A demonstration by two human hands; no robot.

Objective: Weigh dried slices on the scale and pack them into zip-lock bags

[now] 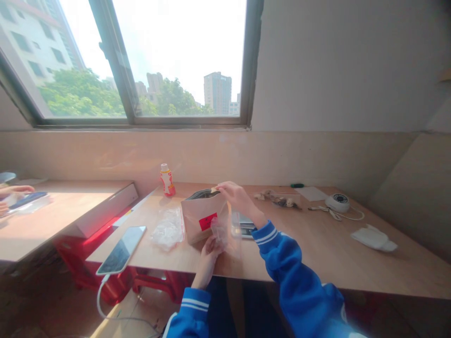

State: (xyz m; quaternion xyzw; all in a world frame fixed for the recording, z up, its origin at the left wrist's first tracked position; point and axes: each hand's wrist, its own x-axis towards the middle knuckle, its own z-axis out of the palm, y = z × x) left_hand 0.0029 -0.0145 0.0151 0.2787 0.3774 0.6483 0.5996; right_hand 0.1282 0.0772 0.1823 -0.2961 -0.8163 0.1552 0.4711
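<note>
The right hand (238, 198) pinches the rim of a kraft pouch (201, 221) standing on the desk (317, 249); the left hand (207, 260) pinches a clear bag (219, 232). A loosened pinch could topple the pouch.

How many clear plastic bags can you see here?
2. One crumpled bag lies on the desk beside the paper bag; a smaller bag is pinched in the left hand. Others may be hidden.
</note>
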